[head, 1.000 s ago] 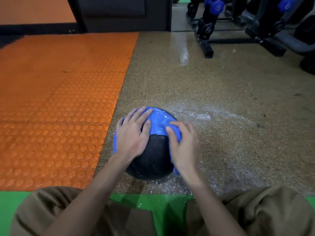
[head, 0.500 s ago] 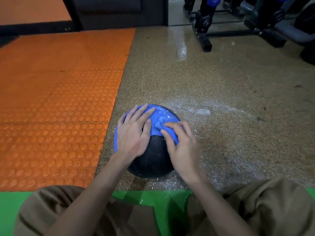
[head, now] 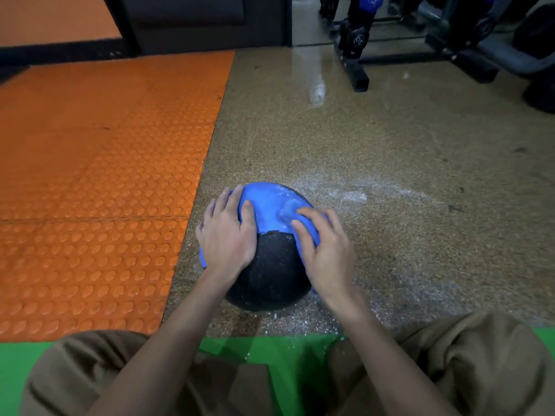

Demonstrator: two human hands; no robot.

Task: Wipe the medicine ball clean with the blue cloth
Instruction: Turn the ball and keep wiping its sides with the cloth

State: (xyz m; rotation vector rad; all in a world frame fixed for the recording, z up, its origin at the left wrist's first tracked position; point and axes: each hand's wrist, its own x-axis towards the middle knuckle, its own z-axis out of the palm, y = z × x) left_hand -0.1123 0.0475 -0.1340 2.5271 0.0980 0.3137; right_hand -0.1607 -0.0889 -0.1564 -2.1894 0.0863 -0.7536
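The medicine ball (head: 270, 265) sits on the speckled floor in front of my knees; its near half is black and its far half is blue with pale smears. My left hand (head: 225, 232) rests on the ball's left side, fingers spread over the far edge and thumb on the blue part. My right hand (head: 327, 250) is on the ball's right side, its bent fingers pressing the bunched blue cloth (head: 287, 210) against the blue half. The cloth shows past the fingertips and under the palm. The right hand is motion-blurred.
White powdery residue (head: 354, 196) is scattered on the floor right of and behind the ball. An orange studded mat (head: 90, 175) lies to the left and a green mat (head: 270, 352) under my legs. A black weight rack (head: 356, 70) stands at the far right.
My right hand has slid the cloth from the ball's near right side up toward the far blue half. My left hand has shifted slightly outward on the left side.
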